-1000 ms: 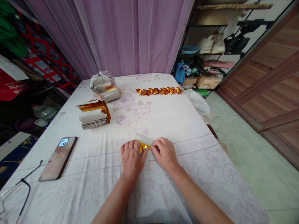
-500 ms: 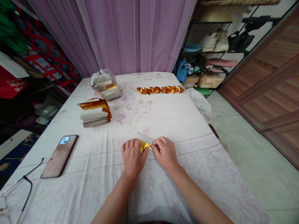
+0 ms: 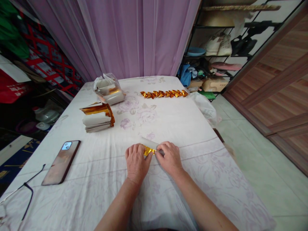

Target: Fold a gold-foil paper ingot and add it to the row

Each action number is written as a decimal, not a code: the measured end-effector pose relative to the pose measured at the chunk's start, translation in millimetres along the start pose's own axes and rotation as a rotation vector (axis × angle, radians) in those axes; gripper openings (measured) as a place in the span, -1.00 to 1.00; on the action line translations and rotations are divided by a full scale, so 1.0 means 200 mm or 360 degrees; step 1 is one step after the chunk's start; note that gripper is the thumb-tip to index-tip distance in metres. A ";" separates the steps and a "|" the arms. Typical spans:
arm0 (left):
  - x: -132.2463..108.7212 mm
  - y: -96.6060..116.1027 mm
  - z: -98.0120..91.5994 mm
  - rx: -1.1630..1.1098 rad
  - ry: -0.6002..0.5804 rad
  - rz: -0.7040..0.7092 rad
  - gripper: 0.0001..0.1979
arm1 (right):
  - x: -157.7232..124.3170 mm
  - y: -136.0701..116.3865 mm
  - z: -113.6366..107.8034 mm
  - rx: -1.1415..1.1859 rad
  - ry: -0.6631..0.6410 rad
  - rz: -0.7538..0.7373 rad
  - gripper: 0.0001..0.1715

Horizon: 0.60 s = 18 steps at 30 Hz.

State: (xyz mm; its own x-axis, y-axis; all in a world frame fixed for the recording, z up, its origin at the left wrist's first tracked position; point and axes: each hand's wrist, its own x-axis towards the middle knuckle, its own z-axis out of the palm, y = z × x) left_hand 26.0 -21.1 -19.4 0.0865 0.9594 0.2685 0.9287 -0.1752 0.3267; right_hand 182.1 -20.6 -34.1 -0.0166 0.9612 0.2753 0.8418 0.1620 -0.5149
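A sheet of gold foil paper [image 3: 148, 150] lies partly folded on the table in front of me, its pale backing showing along the far side. My left hand [image 3: 137, 160] is closed on its left part, fingers bent over it and thumb on the near edge. At the right end, my right hand [image 3: 169, 157] pinches the paper between thumb and fingers. Both hands hide much of the sheet. Farther off, a row of folded gold foil pieces [image 3: 163, 94] lies across the table. A stack of gold foil paper [image 3: 98, 118] stands to the left.
Behind the stack sits a clear plastic bag [image 3: 109, 89] with more paper. A phone [image 3: 61, 163] and eyeglasses [image 3: 26, 189] lie at the left of the cloth-covered table [image 3: 101, 199]. A purple curtain [image 3: 130, 38] hangs behind; a shoe shelf [image 3: 214, 56] stands at the back right.
My right fingers have shifted slightly at the right end of the foil paper, and a bit more gold shows between my hands. The left hand stays nearly still.
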 end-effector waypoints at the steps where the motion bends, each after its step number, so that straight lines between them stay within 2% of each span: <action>1: 0.00 0.00 0.00 -0.0010 -0.0002 0.0002 -0.82 | 0.00 0.01 0.00 0.0027 -0.0002 -0.0003 -0.94; 9: -0.02 -0.03 0.00 -0.0076 -0.0038 -0.0012 -0.90 | 0.01 0.03 -0.01 0.0066 -0.0061 -0.0032 -0.86; 14: -0.02 -0.03 0.00 -0.0104 -0.0046 -0.0016 -0.90 | 0.00 0.02 -0.01 0.0048 -0.0027 -0.0026 -0.86; 18: -0.02 -0.02 0.00 -0.0097 -0.0045 -0.0010 -0.89 | -0.03 -0.01 -0.03 -0.0027 0.0035 -0.0180 -0.84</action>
State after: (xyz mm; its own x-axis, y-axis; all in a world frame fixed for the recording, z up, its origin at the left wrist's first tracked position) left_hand 21.2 -23.4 -21.8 0.0918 0.9663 0.2405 0.9058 -0.1813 0.3829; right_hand 183.5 -27.9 -29.7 -0.1003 0.9319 0.3486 0.8442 0.2652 -0.4659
